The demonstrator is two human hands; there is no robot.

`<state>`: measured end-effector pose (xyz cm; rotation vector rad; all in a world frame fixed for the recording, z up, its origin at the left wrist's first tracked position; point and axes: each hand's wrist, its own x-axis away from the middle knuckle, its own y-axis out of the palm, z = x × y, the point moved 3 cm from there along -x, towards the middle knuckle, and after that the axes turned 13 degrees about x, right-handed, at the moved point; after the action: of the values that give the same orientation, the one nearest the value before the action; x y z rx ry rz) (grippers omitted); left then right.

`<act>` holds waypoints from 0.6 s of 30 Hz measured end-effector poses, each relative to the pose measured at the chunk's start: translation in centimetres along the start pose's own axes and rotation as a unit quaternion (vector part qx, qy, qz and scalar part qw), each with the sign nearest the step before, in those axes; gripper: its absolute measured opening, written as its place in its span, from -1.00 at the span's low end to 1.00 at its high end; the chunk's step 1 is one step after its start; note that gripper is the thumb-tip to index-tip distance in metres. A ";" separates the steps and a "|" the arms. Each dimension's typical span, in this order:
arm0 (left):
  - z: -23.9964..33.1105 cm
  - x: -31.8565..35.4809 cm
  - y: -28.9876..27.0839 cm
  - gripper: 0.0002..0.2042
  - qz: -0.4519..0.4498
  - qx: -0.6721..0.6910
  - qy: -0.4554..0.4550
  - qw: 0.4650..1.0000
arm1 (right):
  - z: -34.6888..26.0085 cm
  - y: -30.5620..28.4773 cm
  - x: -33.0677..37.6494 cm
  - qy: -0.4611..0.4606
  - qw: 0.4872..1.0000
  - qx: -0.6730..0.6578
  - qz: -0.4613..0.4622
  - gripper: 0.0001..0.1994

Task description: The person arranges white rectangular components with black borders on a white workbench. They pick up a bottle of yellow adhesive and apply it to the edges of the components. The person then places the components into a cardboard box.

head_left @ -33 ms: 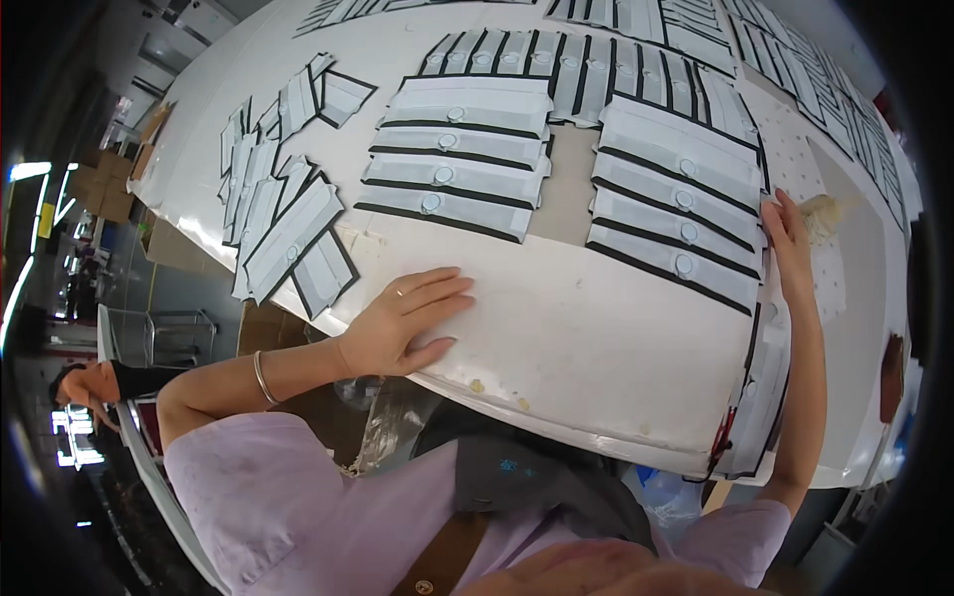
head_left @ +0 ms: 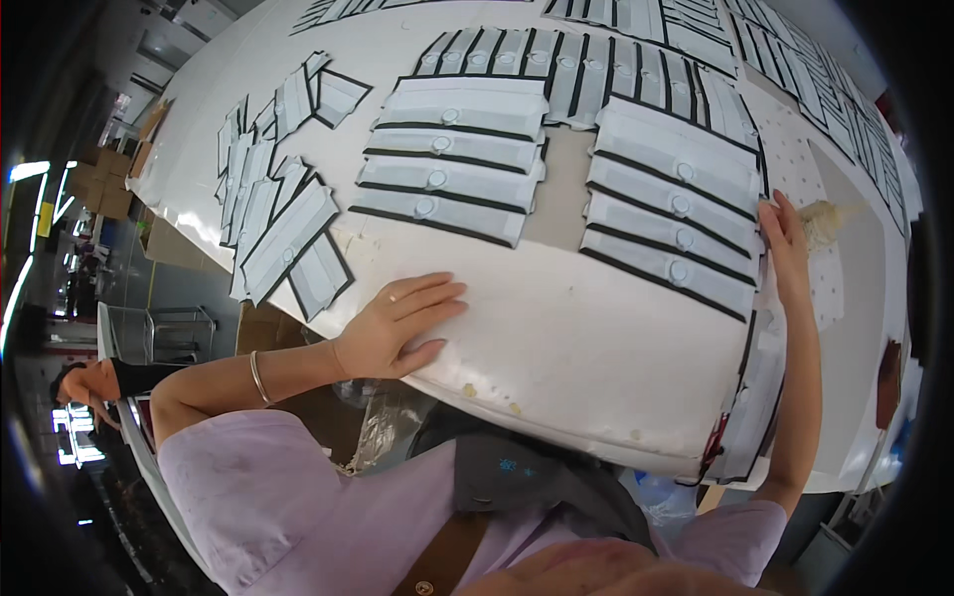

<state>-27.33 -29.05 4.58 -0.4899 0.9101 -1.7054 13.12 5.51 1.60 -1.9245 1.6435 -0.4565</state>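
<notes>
The left hand (head_left: pixel 397 320) rests on the smooth white table (head_left: pixel 556 358), fingers out, holding nothing. The right hand (head_left: pixel 788 243) is at the right edge of a stack of flat, pale, black-edged packets (head_left: pixel 646 134) with round discs (head_left: pixel 679 271); I can't tell if it grips one.

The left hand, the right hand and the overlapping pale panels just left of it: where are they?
Left hand (head_left: pixel 390 325): head view, on the back of the hand.
Right hand (head_left: pixel 788 248): head view, on the hand's middle, below the fingers.
Overlapping pale panels (head_left: pixel 660 198): head view, on the face of a middle panel.
</notes>
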 end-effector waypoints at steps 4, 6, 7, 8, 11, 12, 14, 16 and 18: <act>1.0 -1.1 -0.4 -0.52 -0.019 -0.025 -0.021 0.999 | 1.4 1.8 -3.4 0.037 0.999 -0.010 -0.031 -0.37; 1.4 -1.8 -1.0 -0.51 -0.019 -0.027 -0.022 0.999 | 1.5 2.2 -4.6 0.059 0.996 -0.056 -0.045 -0.35; 1.6 -1.7 -1.0 -0.52 -0.019 -0.028 -0.027 0.999 | -0.2 2.1 -4.8 0.093 0.991 -0.076 -0.060 -0.33; 1.6 -1.9 -1.1 -0.53 -0.018 -0.030 -0.028 0.999 | -0.5 1.8 -5.5 0.112 0.987 -0.097 -0.061 -0.32; 2.8 -2.9 -2.2 -0.56 -0.002 -0.025 -0.034 0.999 | 0.0 1.9 -7.2 0.121 0.980 -0.138 -0.078 -0.39; 3.1 -3.2 -2.8 -0.57 0.007 -0.026 -0.038 0.999 | -0.2 1.8 -7.7 0.129 0.978 -0.136 -0.086 -0.42; 1.5 -2.8 -2.2 -0.56 0.113 -0.023 -0.090 0.989 | -0.5 1.6 -8.4 0.144 0.976 -0.130 -0.101 -0.48; 1.7 -2.9 -4.5 -0.56 0.240 -0.043 -0.143 0.959 | -1.4 0.3 -9.4 0.201 0.966 -0.093 -0.132 -0.53; 0.3 -4.6 -8.7 -0.57 0.362 -0.052 -0.182 0.913 | -2.5 -0.5 -10.4 0.213 0.966 -0.059 -0.130 -0.58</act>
<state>-31.07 -23.84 12.06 -0.4451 0.7753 -0.8571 10.06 15.25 4.93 -2.2615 1.7069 -0.9534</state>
